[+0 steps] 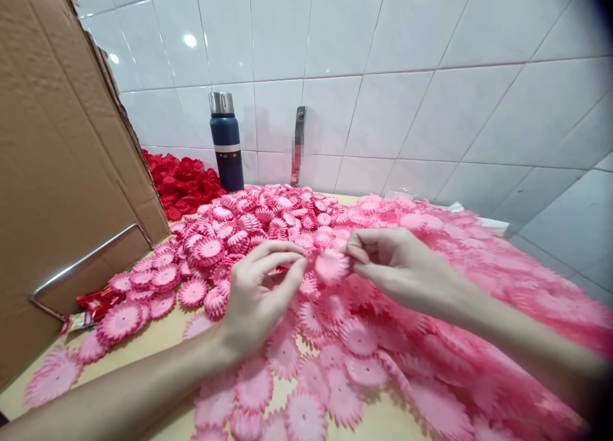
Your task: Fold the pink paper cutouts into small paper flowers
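A pink scalloped petal disc (pixel 332 267), slightly blurred, hangs between my two hands above a big heap of similar pieces. My right hand (pixel 387 256) pinches its right edge between thumb and fingertips. On the other side, my left hand (pixel 261 291) has thumb and fingertips drawn together close to the disc's left edge; whatever is between them is too small to make out. Below both hands lie loose pink petal discs (pixel 306 417), flat and overlapping. Behind them, stacked pink flower pieces (pixel 249 223) with darker edges form a mound.
A dark blue bottle (pixel 227 144) with a silver cap stands by the tiled wall (pixel 407 32). Red flower pieces (pixel 184 180) are piled beside it. A cardboard box (pixel 62 173) rises at left, with a bent metal rod (pixel 90 256) and red wrappers (pixel 99 300) near its base.
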{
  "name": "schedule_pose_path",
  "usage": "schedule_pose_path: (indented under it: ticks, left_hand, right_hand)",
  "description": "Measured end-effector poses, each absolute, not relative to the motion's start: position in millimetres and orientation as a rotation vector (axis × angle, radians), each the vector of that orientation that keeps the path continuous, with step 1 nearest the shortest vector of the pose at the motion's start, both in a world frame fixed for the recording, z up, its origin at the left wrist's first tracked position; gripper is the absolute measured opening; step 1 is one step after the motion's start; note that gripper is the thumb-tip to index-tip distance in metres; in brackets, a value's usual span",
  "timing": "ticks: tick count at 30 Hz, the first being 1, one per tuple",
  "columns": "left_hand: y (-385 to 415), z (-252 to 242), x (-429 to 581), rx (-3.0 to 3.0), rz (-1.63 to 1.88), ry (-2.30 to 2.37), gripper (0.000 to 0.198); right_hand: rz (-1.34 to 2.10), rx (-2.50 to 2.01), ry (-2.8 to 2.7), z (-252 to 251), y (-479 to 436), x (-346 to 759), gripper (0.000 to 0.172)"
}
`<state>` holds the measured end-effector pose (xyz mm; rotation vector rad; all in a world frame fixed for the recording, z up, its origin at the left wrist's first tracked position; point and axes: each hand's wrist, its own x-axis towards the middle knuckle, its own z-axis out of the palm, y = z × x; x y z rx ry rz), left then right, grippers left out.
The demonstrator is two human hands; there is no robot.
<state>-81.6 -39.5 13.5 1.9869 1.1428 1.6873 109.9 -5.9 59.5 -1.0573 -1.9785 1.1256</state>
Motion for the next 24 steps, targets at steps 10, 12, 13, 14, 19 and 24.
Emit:
schedule_pose_path:
  ticks: [10, 12, 13, 14, 19, 24]
  left_hand:
    - [-40.6, 11.7, -81.8, 2.104, 1.67, 1.044, 0.009]
    - [-42.2, 12.5, -82.6, 2.23, 1.659, 0.97, 0.011]
    - [-42.4, 12.6, -83.0, 2.271, 1.649, 0.951, 0.012]
    - [-42.2, 12.5, -83.5, 2.29, 1.642, 0.943, 0.013]
    - [-39.8, 11.1, -82.7, 2.171, 1.633, 0.974, 0.01]
    - [-41.7, 10.6, -79.3, 1.997, 1.583, 0.987, 0.01]
  right_hand:
    - [0.764, -1.124, -2.186, 64.6, -18.8, 103.0, 0.019]
    - [0.712, -1.09, -2.241, 61.9, -20.5, 100.9, 0.02]
    - [0.686, -1.076, -2.26, 60.7, -20.2, 100.8, 0.021]
    - [0.668, -1.065, -2.272, 60.0, -19.5, 101.2, 0.022]
    - [0.693, -1.026, -2.262, 61.1, -14.6, 104.8, 0.024]
    - [0.646, -1.035, -2.246, 58.8, -15.4, 104.1, 0.027]
